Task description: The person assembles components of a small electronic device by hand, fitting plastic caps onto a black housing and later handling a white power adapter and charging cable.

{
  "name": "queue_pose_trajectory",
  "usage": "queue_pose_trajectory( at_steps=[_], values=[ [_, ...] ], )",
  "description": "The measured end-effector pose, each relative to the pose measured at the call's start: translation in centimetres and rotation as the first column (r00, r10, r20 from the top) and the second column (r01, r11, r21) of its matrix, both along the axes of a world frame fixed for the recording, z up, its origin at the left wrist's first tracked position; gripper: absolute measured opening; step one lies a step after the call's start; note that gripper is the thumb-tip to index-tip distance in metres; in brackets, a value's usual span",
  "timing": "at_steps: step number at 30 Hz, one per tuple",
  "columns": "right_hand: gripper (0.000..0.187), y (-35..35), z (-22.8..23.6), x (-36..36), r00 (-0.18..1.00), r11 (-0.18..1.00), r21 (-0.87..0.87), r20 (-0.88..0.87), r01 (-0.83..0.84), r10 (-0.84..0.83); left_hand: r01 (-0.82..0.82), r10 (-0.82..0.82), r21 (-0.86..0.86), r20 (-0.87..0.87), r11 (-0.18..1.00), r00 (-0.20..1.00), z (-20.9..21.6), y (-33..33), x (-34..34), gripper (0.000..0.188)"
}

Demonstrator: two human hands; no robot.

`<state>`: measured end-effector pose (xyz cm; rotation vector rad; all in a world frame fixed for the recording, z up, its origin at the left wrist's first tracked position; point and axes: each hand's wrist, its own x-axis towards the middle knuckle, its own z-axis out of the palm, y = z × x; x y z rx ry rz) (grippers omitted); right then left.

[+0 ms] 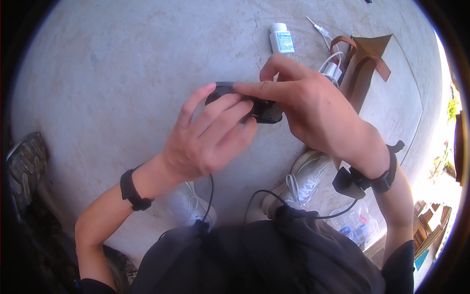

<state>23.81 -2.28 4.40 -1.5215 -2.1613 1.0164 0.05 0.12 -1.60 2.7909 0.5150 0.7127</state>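
Note:
In front of me, above the pale concrete floor, both of my hands are on a small black object (270, 116) with a rounded rim and a dark, partly glossy inside. Its kind does not show clearly, because fingers cover much of it. My left hand (205, 139) lies over its near side with bent fingers gripping it, the index fingertip at the far left edge. On the other end, my right hand (318, 105) holds it, one finger stretched along the top edge and the other fingers curled, partly hidden. A black strap circles each wrist, and a black device hangs from the right one.
Beyond my hands stands a white bottle (282, 40) with a blue label. To its right lie a white cable and plug (332, 71) beside a paper bag (363, 81) with brown handles. A clear plastic bag (361, 224) lies near my shoes. Dark cables run from my lap.

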Motion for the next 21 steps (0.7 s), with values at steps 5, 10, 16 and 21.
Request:
queue_pose_trajectory(
  at_steps=[5, 10, 16, 21],
  values=[
    [0.065, 0.7, -0.5, 0.4, 1.000, 0.999, 0.041, -0.013, 0.009, -0.008, -0.007, 0.007, 0.014, -0.004, 1.000, 1.000, 0.1, 0.4, 0.2, 0.022],
    [0.052, -0.1, -0.4, -0.3, 0.999, 0.998, 0.063, 0.018, 0.027, -0.029, 0.009, -0.009, 0.005, -0.010, 1.000, 1.000, 0.3, 0.5, -0.3, 0.023],
    [0.052, -1.3, 0.0, 0.0, 0.985, 0.985, 0.061, -0.073, 0.161, -0.156, 0.025, -0.025, -0.008, -0.019, 1.000, 0.999, 0.3, 0.1, -0.8, 0.024],
    [0.045, -1.5, 0.7, 1.5, 0.963, 0.964, 0.042, -0.073, 0.261, -0.258, -0.043, 0.044, -0.177, 0.002, 0.983, 0.999, 0.8, 0.9, -0.8, 0.062]
  ],
)
